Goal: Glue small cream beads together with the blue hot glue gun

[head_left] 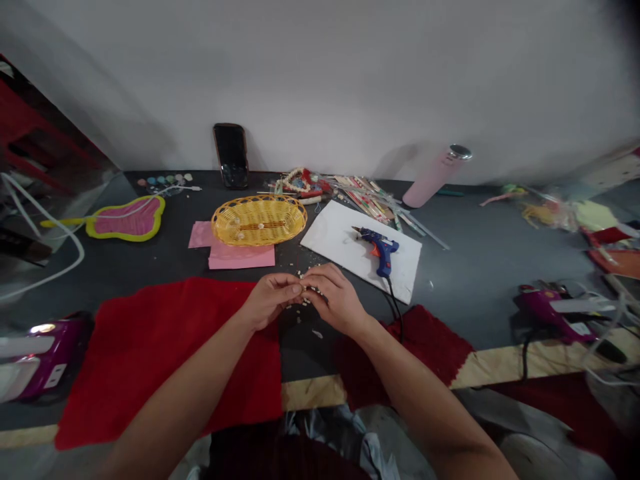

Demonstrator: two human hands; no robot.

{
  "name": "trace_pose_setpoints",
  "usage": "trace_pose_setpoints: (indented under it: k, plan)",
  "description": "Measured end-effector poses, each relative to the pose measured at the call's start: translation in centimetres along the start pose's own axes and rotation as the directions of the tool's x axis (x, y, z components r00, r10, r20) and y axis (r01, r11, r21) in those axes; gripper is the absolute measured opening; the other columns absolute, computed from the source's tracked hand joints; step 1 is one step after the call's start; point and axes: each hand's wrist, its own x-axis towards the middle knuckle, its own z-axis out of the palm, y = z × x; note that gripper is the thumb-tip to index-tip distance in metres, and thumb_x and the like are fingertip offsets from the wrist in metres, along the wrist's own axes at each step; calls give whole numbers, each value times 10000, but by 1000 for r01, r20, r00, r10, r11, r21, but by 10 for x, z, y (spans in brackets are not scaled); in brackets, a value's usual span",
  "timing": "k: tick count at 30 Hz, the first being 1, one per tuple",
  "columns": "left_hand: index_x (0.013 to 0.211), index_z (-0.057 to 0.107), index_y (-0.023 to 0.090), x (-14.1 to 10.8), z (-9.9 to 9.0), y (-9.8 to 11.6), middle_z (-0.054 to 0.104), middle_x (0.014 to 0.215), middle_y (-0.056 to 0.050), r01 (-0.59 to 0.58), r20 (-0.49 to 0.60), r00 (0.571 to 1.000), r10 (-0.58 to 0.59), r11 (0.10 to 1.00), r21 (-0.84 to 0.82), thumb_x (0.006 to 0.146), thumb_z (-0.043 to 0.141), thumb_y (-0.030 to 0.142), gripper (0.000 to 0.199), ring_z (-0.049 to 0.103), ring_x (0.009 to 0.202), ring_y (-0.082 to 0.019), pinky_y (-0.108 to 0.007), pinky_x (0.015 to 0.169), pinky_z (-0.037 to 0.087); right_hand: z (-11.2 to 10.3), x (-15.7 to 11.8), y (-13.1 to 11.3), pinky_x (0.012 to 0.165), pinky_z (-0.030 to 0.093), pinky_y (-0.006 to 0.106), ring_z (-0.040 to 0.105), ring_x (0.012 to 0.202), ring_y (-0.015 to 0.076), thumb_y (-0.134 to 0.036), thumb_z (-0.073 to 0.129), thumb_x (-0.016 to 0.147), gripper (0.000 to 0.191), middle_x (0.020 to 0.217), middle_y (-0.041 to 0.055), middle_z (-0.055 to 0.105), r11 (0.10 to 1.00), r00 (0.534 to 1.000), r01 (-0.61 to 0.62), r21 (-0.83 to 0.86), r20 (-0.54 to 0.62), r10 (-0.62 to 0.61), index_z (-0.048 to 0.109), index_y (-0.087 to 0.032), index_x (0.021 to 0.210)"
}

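My left hand (pixel 273 297) and my right hand (pixel 336 297) meet over the dark table, fingertips pinched together. Whatever lies between the fingertips is too small to make out. Small pale bits (pixel 299 312) are scattered on the table under and around the fingers. Red felt (pixel 185 340) lies beneath my left wrist and forearm. Beyond my right hand, a blue glue gun (pixel 383 250) rests on a white board (pixel 335 233), its cord running toward me. A yellow woven basket (pixel 260 223) sits on pink sheets (pixel 243 257) beyond my left hand.
A phone (pixel 231 157) leans on the wall. Behind the board are wrapped sticks (pixel 367 200) and a pink bottle (pixel 434 179). A yellow-rimmed pink piece (pixel 127 219) lies left. Purple devices (pixel 560 310) stand at both sides. Dark red cloth (pixel 435 347) overlaps the front edge.
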Motion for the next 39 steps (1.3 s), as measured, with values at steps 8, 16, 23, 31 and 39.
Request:
trace_pose_setpoints:
  k: [8,16,23,31,39]
  plan:
    - [729,661,119,1,5,2,641,645,-5,8,-81,997,-12,999,-48,630,770,224,181,563,575,-74,-198,602,424,1,-1,1,799,496,353,560,888,181,-179,578,837,149,949,73,618,1000,998,-27,8,-63,28,591,-206,982]
    - [719,656,109,-1,5,4,630,614,-18,8,-62,998,-9,1000,-22,659,749,268,193,553,554,-79,-195,567,410,1,0,1,810,498,352,564,899,177,-174,563,845,174,962,70,621,998,998,-41,45,-55,44,602,-212,1011]
    - [689,659,109,-1,5,3,624,604,-15,-3,-63,998,3,1000,3,663,746,256,173,550,568,-78,-197,591,402,2,0,1,802,503,346,569,891,171,-156,557,848,154,957,76,627,996,997,-21,82,-73,27,606,-198,988]
    - [704,662,118,-2,5,0,628,604,-16,8,-85,996,-8,1000,-5,657,749,278,187,549,562,-84,-204,584,400,4,0,1,806,508,345,573,894,170,-153,545,854,133,946,78,632,993,996,-40,109,-71,48,609,-198,961]
    - [687,673,114,-2,7,4,629,597,-9,-8,-97,995,8,1000,-2,639,760,250,169,545,550,-72,-190,571,404,7,-2,4,820,506,348,580,914,169,-160,547,854,183,979,73,634,992,996,-24,125,-82,35,612,-217,1015]
